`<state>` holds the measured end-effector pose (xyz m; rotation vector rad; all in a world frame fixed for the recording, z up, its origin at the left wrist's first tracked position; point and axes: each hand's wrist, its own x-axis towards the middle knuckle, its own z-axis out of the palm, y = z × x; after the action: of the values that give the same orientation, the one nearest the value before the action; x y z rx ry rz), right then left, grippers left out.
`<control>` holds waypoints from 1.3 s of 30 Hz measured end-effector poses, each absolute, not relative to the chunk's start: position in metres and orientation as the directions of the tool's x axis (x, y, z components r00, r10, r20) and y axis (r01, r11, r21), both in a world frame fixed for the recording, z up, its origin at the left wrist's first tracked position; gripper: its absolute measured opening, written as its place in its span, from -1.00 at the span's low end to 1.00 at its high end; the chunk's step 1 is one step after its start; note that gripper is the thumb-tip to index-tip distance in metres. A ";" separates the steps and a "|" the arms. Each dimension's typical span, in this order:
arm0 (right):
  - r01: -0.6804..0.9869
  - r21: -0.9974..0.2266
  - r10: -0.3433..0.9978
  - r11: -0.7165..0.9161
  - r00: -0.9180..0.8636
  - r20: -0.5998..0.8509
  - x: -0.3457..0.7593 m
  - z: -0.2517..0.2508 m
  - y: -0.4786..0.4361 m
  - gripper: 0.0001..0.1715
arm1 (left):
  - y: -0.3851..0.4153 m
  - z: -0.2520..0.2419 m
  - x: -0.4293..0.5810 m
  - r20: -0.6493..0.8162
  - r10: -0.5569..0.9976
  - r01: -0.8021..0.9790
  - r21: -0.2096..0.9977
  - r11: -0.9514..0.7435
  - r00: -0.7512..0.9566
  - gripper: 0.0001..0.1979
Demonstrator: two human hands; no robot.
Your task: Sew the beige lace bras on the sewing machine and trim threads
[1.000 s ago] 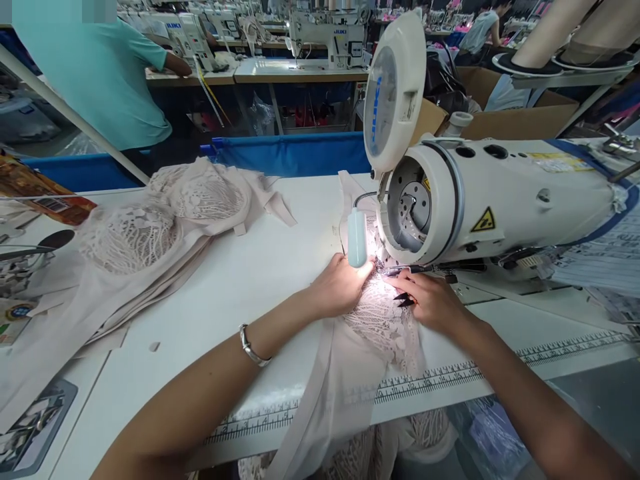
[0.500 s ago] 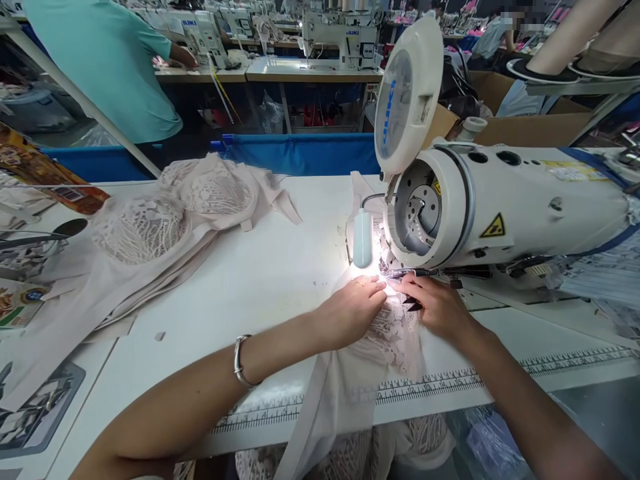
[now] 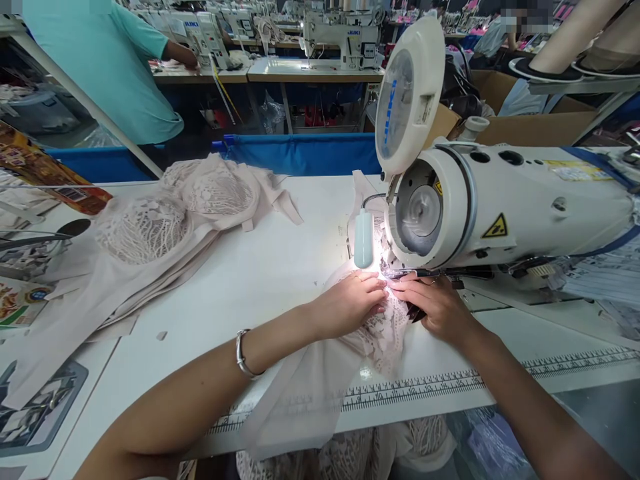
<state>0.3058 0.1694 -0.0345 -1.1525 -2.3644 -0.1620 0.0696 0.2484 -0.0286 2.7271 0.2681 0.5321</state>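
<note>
A beige lace bra piece (image 3: 383, 340) lies under the needle end of a white sewing machine (image 3: 520, 200), its sheer mesh part (image 3: 305, 393) draped over the table's front edge. My left hand (image 3: 350, 305) presses on the lace just left of the needle area, fingers closed together on the cloth. From the right, my right hand (image 3: 443, 310) reaches in with its fingertips on the fabric. Dark pointed thread snips (image 3: 415, 312) stick out from under its palm. A small lamp (image 3: 363, 239) lights the spot brightly. The needle itself is lost in glare.
Several beige lace bras (image 3: 150, 230) are piled on the left of the white table (image 3: 280, 267). A printed ruler strip (image 3: 420, 388) runs along the front edge. The machine's round cover (image 3: 411, 93) stands raised. Beyond the blue cloth trough (image 3: 305, 153), a person in teal (image 3: 110, 73) sits working.
The disc inside the machine head now looks blurred as if spinning; earlier its holes were sharp. The lace and mesh have swung left at the front. Both hands stay nearly in place.
</note>
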 end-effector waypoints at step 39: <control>0.814 -0.155 0.788 0.560 -0.465 0.403 0.309 -0.044 0.172 -0.21 | 0.242 -0.011 0.067 0.280 -0.043 -0.162 0.417 -0.894 0.959 -0.72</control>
<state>0.3088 0.1720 -0.0441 -1.2955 -2.3663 -0.0811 0.0669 0.2420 -0.0114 2.6612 -0.1461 0.3673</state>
